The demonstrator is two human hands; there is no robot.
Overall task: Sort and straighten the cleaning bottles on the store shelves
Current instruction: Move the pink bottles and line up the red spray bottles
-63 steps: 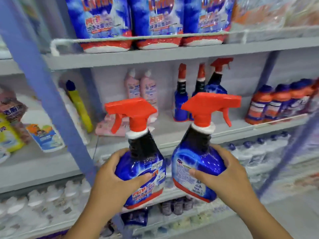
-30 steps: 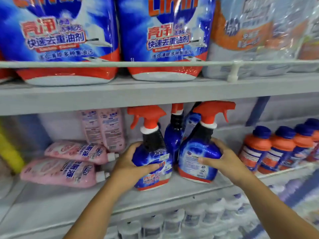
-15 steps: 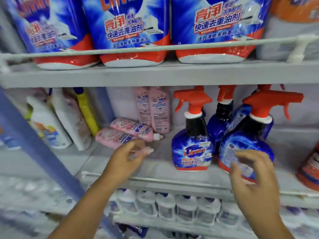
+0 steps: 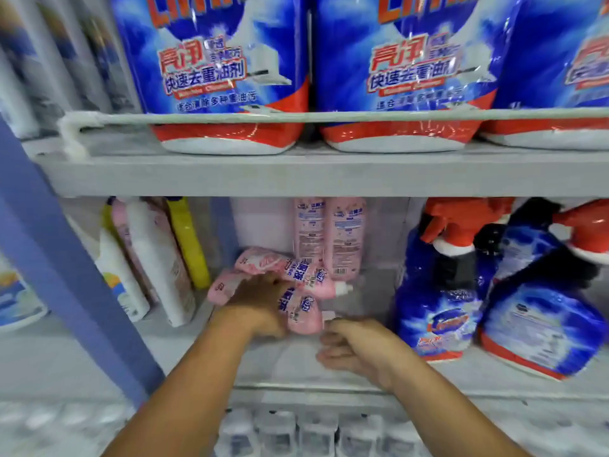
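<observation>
Reaching into the middle shelf (image 4: 197, 364), the head view shows the left hand (image 4: 260, 305) laid over two pink bottles (image 4: 303, 311) that lie toppled on their sides, caps pointing right. Its fingers look curled down around the nearer bottle's body, though motion blur hides whether they have truly closed, so the grip cannot be told for sure. The right hand (image 4: 356, 347) sits just beside that bottle's white cap (image 4: 328, 315), loosely curled and holding nothing, fingertips close to the cap without clearly touching it.

Two more pink bottles (image 4: 324, 239) stand upright against the back wall, just behind the fallen pair. Blue spray bottles (image 4: 441, 311) with red triggers stand to the right, white and yellow bottles (image 4: 164, 258) lean to the left, and large blue refill bags (image 4: 217, 70) fill the shelf above.

By the look of them, the fallen bottles are smooth, glossy plastic, light enough for one hand but likely slippery and prone to rolling. The rounded body should give slightly under a squeeze, so the safer hold is around the middle of the body, with the other hand steadying the neck below the cap while tipping it upright. Lifting by the cap alone risks a slip.
</observation>
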